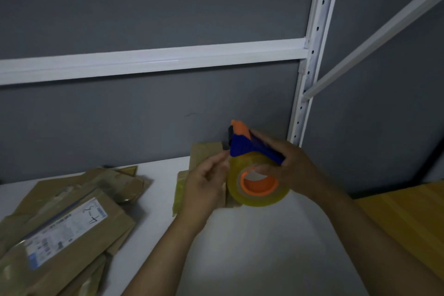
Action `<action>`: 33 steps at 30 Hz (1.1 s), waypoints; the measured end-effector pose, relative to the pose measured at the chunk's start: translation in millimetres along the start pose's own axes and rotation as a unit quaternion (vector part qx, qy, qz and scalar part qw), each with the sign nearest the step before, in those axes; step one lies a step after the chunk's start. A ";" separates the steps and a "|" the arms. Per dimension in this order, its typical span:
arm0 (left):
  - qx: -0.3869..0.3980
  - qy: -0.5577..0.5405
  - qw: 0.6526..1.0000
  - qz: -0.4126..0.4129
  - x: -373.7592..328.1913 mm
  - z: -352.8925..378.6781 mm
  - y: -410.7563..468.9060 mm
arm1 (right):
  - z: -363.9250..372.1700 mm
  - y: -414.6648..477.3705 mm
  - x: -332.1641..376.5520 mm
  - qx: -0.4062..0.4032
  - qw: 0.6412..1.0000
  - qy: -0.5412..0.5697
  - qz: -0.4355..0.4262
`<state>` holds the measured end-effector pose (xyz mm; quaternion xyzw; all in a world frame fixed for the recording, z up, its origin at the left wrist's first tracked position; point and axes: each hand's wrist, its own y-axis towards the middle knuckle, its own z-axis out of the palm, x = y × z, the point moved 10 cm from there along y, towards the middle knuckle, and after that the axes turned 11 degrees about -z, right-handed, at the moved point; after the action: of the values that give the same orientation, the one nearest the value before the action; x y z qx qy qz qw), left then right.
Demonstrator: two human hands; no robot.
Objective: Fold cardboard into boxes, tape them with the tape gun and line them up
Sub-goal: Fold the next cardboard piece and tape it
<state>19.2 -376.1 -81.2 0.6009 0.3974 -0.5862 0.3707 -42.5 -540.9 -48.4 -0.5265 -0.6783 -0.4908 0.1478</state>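
Right grip (295, 168) wrapped round the tape gun (242, 146) above the desk (252, 247), left grip (206, 185) pinching at its tape roll (259, 202) edge, likely freeing the end for the cardboard (115, 220).

tape gun (249, 145): blue body, orange tip
tape roll (258, 186): clear yellowish, orange core
table (252, 235): white
flattened cardboard (60, 218), left of tape gun: brown
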 end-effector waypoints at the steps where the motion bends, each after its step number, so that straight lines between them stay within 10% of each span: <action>1: -0.023 -0.018 1.000 -0.005 -4.3 -8.1 3.1 | 3.1 2.4 3.1 0.017 0.999 -0.032 -0.011; 9: -0.007 -0.145 0.983 -0.111 -6.9 -18.9 20.5 | 13.2 14.1 9.4 0.049 0.989 -0.125 -0.066; 33: -0.117 -0.053 0.973 -0.194 89.2 -99.6 42.1 | 37.7 8.1 -5.5 0.236 0.871 -0.425 -0.074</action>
<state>98.1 -298.7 -167.4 0.4329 0.5520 -0.6272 0.3384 -21.5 -513.4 -66.2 -0.5817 -0.8084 -0.0542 -0.0719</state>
